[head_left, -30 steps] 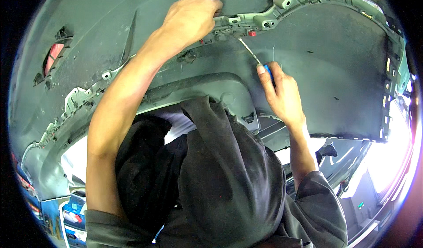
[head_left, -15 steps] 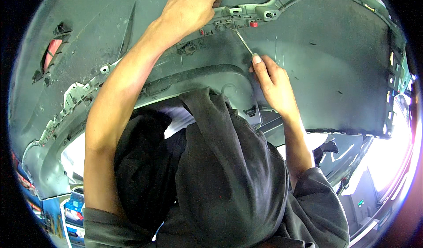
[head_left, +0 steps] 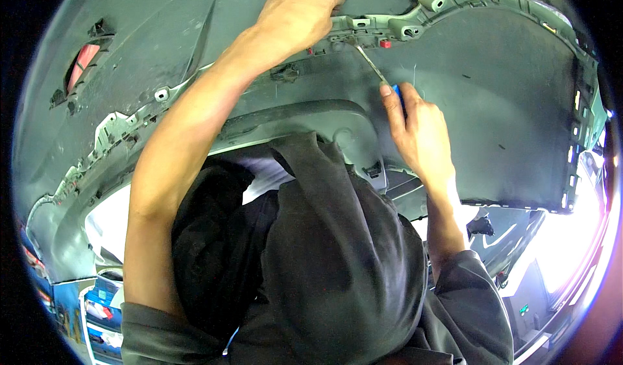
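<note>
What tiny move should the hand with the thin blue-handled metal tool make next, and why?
Maybe ease the thin blue-handled metal tool toward the pale grey-green plastic strip: the right hand grips it, its tip points that way, left of the small red plastic block.

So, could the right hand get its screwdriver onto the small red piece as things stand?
Likely yes: the right hand holds the screwdriver with its tip left of the small red piece, and nothing visible stands between them.
</note>
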Demonstrator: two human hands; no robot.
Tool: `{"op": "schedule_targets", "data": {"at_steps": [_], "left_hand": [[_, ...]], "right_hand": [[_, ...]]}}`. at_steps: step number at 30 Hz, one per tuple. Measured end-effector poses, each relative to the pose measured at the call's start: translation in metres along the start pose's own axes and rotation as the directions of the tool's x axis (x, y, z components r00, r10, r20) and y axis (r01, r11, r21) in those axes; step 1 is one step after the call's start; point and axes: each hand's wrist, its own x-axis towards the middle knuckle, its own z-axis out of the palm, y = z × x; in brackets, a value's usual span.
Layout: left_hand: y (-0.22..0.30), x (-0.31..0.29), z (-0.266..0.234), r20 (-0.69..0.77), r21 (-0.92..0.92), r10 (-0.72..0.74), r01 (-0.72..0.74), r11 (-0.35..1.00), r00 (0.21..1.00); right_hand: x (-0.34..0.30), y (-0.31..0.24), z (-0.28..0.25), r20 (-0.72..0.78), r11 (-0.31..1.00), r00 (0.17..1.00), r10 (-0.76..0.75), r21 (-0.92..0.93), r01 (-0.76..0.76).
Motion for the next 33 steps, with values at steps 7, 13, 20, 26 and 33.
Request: {"op": "schedule_targets", "data": {"at_steps": [7, 13, 20, 26, 33], "left_hand": [[0.005, -0.006, 0.005, -0.061, -0.007, -0.041, 0.04, 0.999, 0.997], [0.008, 0.0, -0.006, 0.024, -0.009, -0.068, 0.068, 0.998, 0.997], [0.005, 0.001, -0.004, 0.053, -0.022, -0.112, 0.114, 0.993, 0.992], [-0.028, 0.001, -0.02, 0.162, -0.333, -0.037, 0.09, 0.939, 0.986], [-0.041, 0.005, -0.014, 0.23, -0.373, -0.038, 0.124, 0.92, 0.973]], "right_hand": [[-0.001, -0.025, -0.004, -0.051, 0.979, 0.999, -0.02, -0.202, 0.009], [-0.007, -0.022, 0.016, 0.018, 0.969, 0.991, 0.131, 0.208, -0.132], [-0.006, -0.018, 0.023, 0.281, 0.721, 0.919, 0.276, 0.572, -0.392], [0.002, -0.001, 0.01, 0.26, 0.821, 0.94, 0.223, 0.47, -0.325], [0.016, -0.023, -0.027, 0.13, 0.996, 0.991, -0.034, 0.083, 0.024]]}}
